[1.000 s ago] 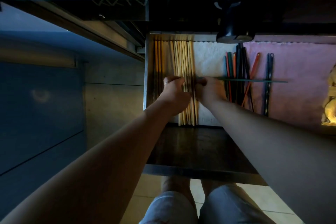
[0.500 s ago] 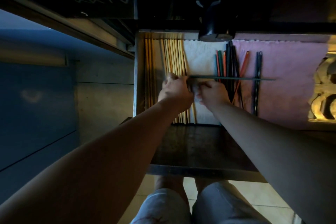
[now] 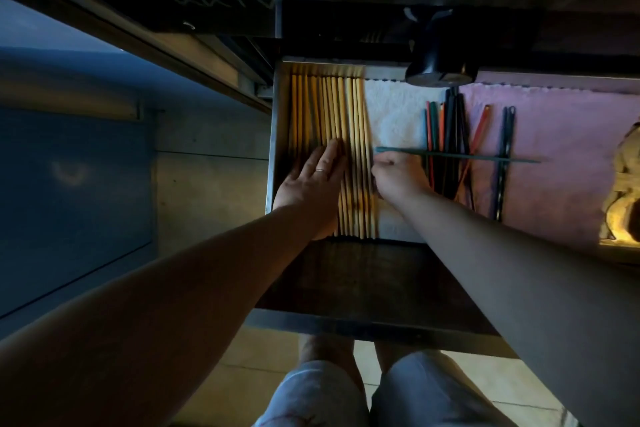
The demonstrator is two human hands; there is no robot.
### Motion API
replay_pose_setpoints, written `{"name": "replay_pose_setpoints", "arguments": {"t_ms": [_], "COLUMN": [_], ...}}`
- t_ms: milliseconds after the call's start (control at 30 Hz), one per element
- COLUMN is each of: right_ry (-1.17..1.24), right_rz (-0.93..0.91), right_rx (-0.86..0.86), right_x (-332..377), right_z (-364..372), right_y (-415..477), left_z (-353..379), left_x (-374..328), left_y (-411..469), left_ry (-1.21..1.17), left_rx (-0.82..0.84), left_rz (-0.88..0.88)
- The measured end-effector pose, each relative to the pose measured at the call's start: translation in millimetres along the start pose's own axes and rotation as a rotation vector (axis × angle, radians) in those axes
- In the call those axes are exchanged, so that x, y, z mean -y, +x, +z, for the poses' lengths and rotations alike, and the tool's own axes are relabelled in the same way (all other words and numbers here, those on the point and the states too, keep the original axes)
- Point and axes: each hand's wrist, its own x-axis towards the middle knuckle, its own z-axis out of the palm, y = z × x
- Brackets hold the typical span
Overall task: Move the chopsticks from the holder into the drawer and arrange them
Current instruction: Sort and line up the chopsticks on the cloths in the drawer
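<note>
Left hand: left hand (image 3: 313, 180) lies flat, fingers spread, pressing on the wooden chopsticks (image 3: 349, 149) by the drawer's left wall.
Right hand: right hand (image 3: 398, 177) is curled, pinching the near end of a green chopstick (image 3: 457, 157) that lies crosswise over the coloured chopsticks (image 3: 450, 146).
Drawer: open drawer (image 3: 346, 322) is lined with a white cloth (image 3: 394, 114) in the middle and a pink cloth (image 3: 561, 135) to the right.
Wooden row: it runs front to back, packed side by side, slightly fanned towards the front edge.
Step in hand: squaring the wooden row, I judge.
Doing it well: keep the palm flat and slide the sticks towards the left wall together, so none rolls over another.
Next care: turn the green stick parallel to the coloured group before laying it down.
Holder: a dark object (image 3: 440, 69) at the back edge may be it; I cannot tell.
</note>
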Motion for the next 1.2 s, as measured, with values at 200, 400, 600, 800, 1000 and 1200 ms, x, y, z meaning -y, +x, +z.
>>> {"name": "replay_pose_setpoints", "arguments": {"t_ms": [200, 400, 600, 800, 1000, 1200], "right_ry": [-0.004, -0.044, -0.050, -0.041, -0.038, 0.046], "right_rz": [0.005, 0.000, -0.034, -0.007, -0.018, 0.004], "right_rx": [-0.016, -0.005, 0.026, 0.029, -0.040, -0.009], "right_x": [5, 7, 10, 9, 6, 3], "right_z": [6, 4, 6, 10, 8, 10], "right_y": [2, 0, -5, -2, 1, -2], "left_z": [6, 8, 4, 9, 6, 7], "left_x": [0, 3, 0, 3, 1, -2], "left_y": [-10, -16, -15, -2, 4, -3], "left_ry": [-0.037, -0.049, -0.120, 0.012, 0.168, 0.148], "left_rx": [0.042, 0.018, -0.003, -0.088, -0.025, -0.045], "left_rz": [-0.016, 0.021, -0.071, 0.050, 0.152, 0.037]}}
